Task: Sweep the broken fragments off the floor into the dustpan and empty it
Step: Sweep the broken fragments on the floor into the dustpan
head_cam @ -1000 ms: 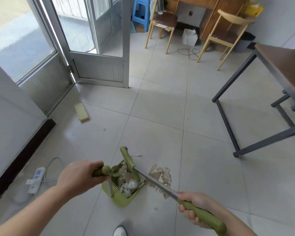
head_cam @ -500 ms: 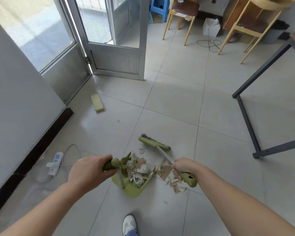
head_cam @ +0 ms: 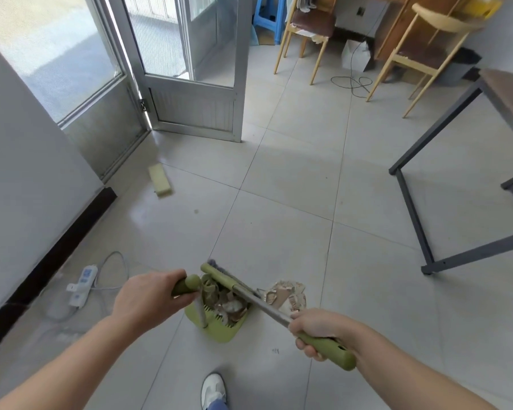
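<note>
Right hand (head_cam: 314, 329) farther back than before, tight around the broom (head_cam: 258, 303); left hand (head_cam: 148, 297) tight around dustpan handle (head_cam: 188, 285)

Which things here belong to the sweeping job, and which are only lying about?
For the job: green dustpan, broom, broken fragments, left hand, right hand.
Lying about: yellow sponge, power strip, black cable, wooden chairs, blue stool, table.

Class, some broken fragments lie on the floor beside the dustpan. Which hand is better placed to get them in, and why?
The right hand: it grips the broom, whose shaft lies beside the loose fragments. The left hand just holds the dustpan by its handle.
</note>
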{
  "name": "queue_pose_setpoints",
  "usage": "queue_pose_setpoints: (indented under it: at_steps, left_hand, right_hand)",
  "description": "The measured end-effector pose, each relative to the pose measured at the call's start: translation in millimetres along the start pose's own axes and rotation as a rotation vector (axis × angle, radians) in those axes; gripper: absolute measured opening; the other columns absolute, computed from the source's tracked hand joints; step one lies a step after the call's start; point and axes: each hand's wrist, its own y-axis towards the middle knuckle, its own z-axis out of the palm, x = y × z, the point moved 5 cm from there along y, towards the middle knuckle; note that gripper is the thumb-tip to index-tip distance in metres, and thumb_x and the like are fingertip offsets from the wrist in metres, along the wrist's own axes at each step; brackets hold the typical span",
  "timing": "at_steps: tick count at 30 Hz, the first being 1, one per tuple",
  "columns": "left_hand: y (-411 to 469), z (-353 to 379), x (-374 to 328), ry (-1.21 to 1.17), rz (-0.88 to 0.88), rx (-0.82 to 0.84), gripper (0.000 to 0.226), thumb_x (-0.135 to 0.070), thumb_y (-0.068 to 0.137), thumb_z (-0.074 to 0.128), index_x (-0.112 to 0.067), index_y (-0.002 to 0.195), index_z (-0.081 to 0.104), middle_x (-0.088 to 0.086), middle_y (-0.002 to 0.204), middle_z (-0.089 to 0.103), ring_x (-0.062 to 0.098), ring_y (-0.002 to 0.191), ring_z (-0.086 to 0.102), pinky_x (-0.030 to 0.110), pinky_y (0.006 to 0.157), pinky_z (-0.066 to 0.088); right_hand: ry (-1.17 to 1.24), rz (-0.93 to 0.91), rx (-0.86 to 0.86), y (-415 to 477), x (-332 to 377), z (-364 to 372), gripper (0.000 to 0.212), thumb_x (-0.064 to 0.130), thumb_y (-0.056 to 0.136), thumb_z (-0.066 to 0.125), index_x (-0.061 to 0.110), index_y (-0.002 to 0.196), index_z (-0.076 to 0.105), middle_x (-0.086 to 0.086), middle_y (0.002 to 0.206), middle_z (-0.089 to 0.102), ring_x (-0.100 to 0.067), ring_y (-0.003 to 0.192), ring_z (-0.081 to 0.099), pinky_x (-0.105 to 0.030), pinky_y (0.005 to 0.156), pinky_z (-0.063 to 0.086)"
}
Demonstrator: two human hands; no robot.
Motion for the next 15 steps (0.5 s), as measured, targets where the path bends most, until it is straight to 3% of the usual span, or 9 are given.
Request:
queue_pose_setpoints:
  at_steps: [6,15]
  left_hand:
    - [-8.0,0.8,2.7,-0.037,-0.013,-0.005,0.052,-0.078,0.075,0.043,-0.027,0.079,0.052,-0.008,0.06,0.058,0.009,0.058,0.057,0.03,0.052,0.05]
    - [-24.7,-3.8,-8.3,-0.025,0.048,-0.011,0.05,-0.078,0.073,0.047,-0.028,0.077,0.05,-0.009,0.058,0.057,0.011,0.057,0.057,0.028,0.048,0.045]
  right_hand:
    - [0.056,-0.035,0.023,-23.8,-21.9,-8.0,0.047,0.011,0.092,0.04,0.009,0.139,0.037,-0.004,0.06,0.05,-0.01,0.036,0.043,-0.014,0.037,0.031]
    - [0.148,-0.072,-0.072,-59.7,-54.4,-30.3,0.034,0.012,0.097,0.036,0.015,0.13,0.046,-0.003,0.06,0.048,-0.009,0.034,0.04,-0.012,0.034,0.028]
